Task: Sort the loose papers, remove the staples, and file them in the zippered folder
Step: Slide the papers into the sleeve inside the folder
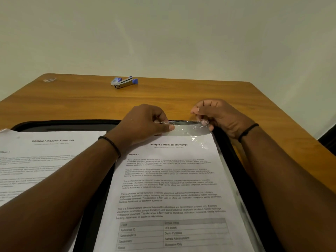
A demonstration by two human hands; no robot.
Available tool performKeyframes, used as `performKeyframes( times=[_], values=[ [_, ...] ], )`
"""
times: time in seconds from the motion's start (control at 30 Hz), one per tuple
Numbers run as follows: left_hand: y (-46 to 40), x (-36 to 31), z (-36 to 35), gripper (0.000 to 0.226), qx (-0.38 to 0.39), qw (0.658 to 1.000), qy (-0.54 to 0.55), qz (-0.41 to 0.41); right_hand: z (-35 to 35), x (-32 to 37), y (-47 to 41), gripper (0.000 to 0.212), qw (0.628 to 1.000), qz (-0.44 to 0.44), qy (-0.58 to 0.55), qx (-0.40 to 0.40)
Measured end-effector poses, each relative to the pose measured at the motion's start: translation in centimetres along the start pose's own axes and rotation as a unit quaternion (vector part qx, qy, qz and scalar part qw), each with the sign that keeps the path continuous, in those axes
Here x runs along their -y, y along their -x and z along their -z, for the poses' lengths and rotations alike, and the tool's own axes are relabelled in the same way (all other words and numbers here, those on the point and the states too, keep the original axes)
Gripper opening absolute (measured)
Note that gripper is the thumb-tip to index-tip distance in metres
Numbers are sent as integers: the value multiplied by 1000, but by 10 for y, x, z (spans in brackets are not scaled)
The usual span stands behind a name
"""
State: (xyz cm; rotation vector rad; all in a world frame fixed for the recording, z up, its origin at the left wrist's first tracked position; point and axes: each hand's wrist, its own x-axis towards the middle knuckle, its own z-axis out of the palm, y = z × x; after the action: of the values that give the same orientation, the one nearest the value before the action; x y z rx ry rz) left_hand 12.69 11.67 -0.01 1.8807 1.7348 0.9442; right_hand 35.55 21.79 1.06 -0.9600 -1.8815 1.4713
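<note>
Filing is under way: the left hand (145, 122) and right hand (218, 117) pinch a clear sleeve's (187, 129) mouth over the transcript (169, 179) in the open folder (60, 124). The financial statement (45, 155) waits; stapler (125, 82) sits idle on the surface (200, 95).

Table (181, 93) seen as orange-brown woodgrain. Zippered folder (229, 153) noted black. Papers (169, 188) white, printed in black, with a grey-banded table. Stapler (125, 82) silver, tipped blue. Wall (163, 33) pale cream. Wristbands (248, 130) black.

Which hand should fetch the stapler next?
Left, probably. The stapler lies far-left on the table, nearer the left hand; the right hand can keep pinching the plastic sleeve.
</note>
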Motion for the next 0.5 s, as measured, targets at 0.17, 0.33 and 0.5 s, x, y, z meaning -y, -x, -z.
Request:
performKeyframes(
  times=[0.17,0.33,0.5],
  values=[
    [0,3,-4,20,-7,1000,-17,-9,-4,3,0,15,999,-1,10,-47],
    [2,2,-5,26,-30,999,-27,-11,-10,13,3,39,994,13,78,-71],
    [5,-4,-2,35,-69,992,-106,1,-20,29,15,56,984,-29,156,-79]
  ],
)
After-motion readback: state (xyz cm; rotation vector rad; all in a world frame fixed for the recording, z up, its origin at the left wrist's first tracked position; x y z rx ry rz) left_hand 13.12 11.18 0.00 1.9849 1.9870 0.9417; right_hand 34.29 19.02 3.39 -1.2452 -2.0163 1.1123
